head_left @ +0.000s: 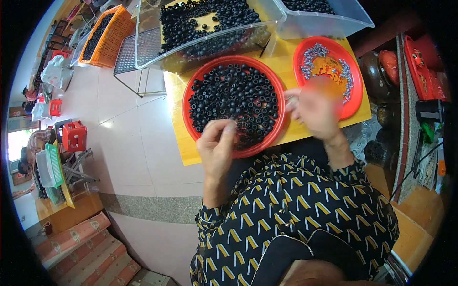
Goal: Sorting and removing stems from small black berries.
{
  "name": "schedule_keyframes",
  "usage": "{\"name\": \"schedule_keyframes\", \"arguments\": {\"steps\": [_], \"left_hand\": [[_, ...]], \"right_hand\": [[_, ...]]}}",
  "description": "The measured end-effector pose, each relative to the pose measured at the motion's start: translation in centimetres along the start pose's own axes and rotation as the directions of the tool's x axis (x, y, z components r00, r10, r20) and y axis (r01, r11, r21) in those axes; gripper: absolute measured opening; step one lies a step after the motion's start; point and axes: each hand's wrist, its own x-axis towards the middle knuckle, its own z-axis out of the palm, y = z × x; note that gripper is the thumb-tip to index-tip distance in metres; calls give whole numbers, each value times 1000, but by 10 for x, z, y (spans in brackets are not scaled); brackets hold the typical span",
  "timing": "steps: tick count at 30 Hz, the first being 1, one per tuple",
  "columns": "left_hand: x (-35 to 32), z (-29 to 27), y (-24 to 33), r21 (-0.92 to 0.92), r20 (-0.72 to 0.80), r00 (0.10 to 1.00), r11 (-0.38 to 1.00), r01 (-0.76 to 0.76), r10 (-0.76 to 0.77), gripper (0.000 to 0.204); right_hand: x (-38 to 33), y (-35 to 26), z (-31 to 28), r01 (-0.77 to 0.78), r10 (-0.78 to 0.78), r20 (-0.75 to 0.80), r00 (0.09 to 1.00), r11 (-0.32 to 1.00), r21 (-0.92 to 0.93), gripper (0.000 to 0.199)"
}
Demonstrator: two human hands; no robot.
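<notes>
Left hand (217, 143) at centre, fingers pinched over black beads (234, 97) in red tray (191, 90), right hand (315, 107) blurred, finger state unclear, beside red plate (355, 71) of metal bits (310, 57), upper right.

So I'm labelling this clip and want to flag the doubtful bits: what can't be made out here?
- Right hand: motion-blurred, so what its fingers pinch is unclear.
- Left hand: fingertips curl over the red tray; whether they hold one of the black rings is hidden.
- Small silver parts on the smaller red tray: too small to identify.
- Clear bins at top: cut off by the picture edge.
</notes>
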Motion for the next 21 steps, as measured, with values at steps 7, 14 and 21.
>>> {"name": "schedule_keyframes", "arguments": {"steps": [7,14,21], "left_hand": [[-6,-63,-5,778,-33,890,571,-262,454,12],[3,-33,-1,833,291,875,348,-430,386,23],[8,-26,-7,883,274,905,289,-371,325,24]], "right_hand": [[10,24,-97,-176,-206,-484,850,756,-630,19],[13,48,-116,-157,-307,-428,850,629,-762,22],[6,33,-88,-61,-326,-381,865,686,-725,20]]}}
